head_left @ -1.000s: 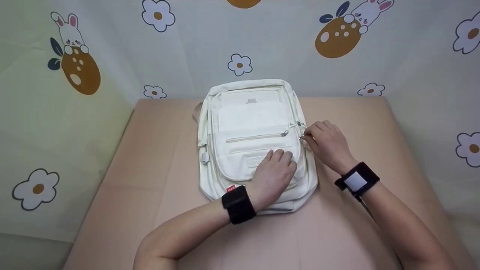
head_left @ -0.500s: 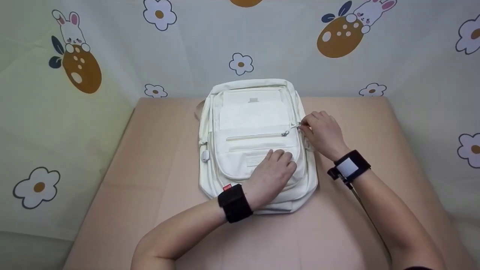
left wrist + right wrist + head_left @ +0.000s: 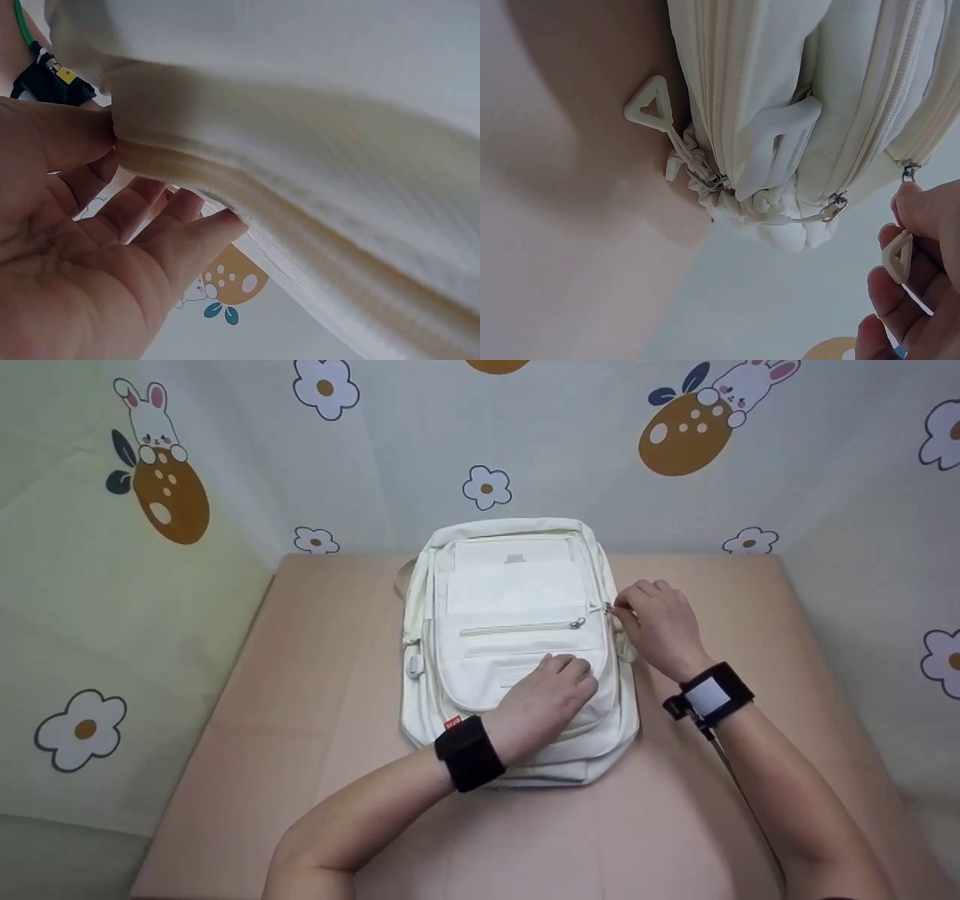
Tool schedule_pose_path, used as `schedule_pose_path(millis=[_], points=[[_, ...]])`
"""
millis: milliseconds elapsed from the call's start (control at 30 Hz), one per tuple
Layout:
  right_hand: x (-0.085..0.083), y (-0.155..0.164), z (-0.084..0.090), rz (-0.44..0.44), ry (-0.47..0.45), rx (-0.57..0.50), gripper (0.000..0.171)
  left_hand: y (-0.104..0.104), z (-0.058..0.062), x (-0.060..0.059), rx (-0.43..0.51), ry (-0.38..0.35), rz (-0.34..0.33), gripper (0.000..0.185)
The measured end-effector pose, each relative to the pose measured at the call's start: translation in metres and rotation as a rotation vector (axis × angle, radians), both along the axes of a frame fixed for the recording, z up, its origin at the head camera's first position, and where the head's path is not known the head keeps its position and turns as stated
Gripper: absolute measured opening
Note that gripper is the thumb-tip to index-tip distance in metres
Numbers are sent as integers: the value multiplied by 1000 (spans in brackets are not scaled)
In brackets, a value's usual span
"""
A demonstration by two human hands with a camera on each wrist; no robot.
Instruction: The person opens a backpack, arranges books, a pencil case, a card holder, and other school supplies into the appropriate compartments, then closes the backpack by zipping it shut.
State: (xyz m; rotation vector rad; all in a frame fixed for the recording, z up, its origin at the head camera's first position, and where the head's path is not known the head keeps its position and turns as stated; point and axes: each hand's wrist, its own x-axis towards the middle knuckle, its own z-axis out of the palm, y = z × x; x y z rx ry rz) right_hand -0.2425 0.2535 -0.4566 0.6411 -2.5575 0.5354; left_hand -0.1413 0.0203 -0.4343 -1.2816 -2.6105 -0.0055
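From the head view, a cream backpack point(image 3: 517, 649) lies flat on its back in the middle of the pink bench point(image 3: 300, 720), its top end toward the far wall. The left hand point(image 3: 547, 701) rests palm down on the lower front pocket, fingers relaxed and laid flat on the fabric, a black band on the wrist. The right hand point(image 3: 660, 626) is at the bag's right edge, its grip pinched on a zipper pull point(image 3: 611, 609) at the side seam. A second zipper slider point(image 3: 576, 623) sits at the right end of the front pocket's zip. A small red tag point(image 3: 453, 723) shows at the bag's lower left corner, just beside the left wrist band. Behind the bench hangs a pale curtain point(image 3: 150, 585) printed with flowers and rabbits.

In the left wrist view, the left hand point(image 3: 82, 247) lies under a fold of the backpack point(image 3: 315, 150), fingers loosely spread, thumb pressed against the ribbed edge; nothing is gripped.

In the right wrist view, the backpack point(image 3: 780, 97) fills the upper frame, with a strap buckle point(image 3: 780, 142) at its end. The fingers point(image 3: 922, 217) of the right hand pinch a cream triangular pull point(image 3: 898, 256), which seems tied by a cord to a slider, though the link is partly hidden. Another triangular pull point(image 3: 651, 106) lies loose on the bench point(image 3: 562, 225) beside the bag.
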Motion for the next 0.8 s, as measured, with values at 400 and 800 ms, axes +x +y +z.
schedule_pose_path(millis=[400, 800], points=[[-5, 3, -7, -32, -61, -8, 10, 3, -3, -10, -2, 29, -14, 16], [16, 19, -13, -41, -116, -47, 17, -48, 4, -13, 155, -41, 88, 42]])
